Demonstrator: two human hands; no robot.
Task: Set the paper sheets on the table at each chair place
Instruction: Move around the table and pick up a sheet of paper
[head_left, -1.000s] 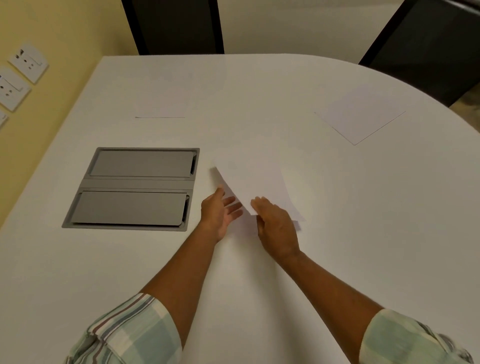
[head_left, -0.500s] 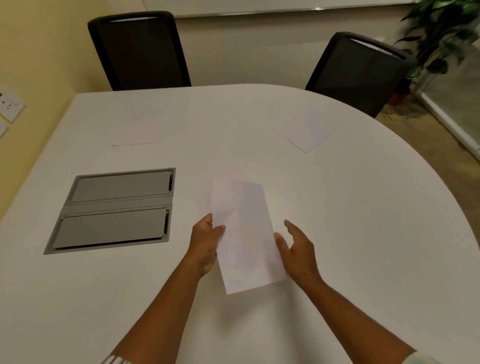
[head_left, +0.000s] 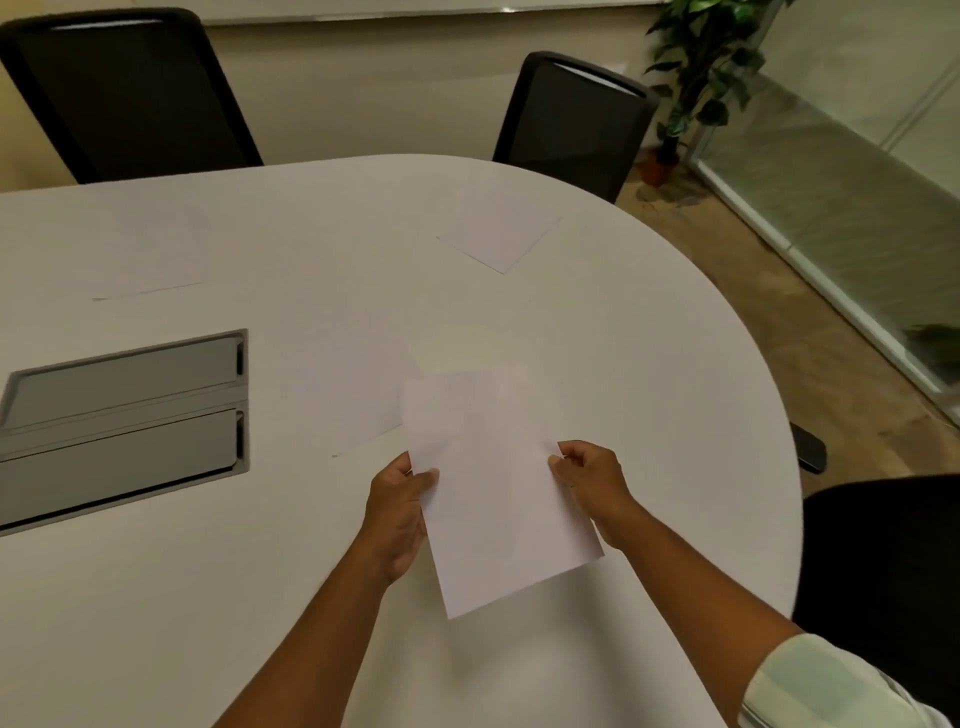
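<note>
A white paper sheet (head_left: 493, 488) is held above the white table (head_left: 649, 374). My left hand (head_left: 397, 512) pinches its left edge and my right hand (head_left: 592, 480) pinches its right edge. Under it, more white paper (head_left: 358, 415) lies flat on the table. One sheet (head_left: 501, 239) lies in front of the far right black chair (head_left: 569, 122). Another sheet (head_left: 145, 260) lies in front of the far left black chair (head_left: 124, 98), its outline faint.
A grey cable hatch (head_left: 124, 421) is set into the table at the left. A third black chair (head_left: 883, 571) stands at the table's right edge. A potted plant (head_left: 696, 67) and a glass wall (head_left: 857, 171) are at the back right.
The sheet came up off the pile: my left hand took its left edge, then my right hand closed on its right edge. The view rose and turned right, showing the chairs.
</note>
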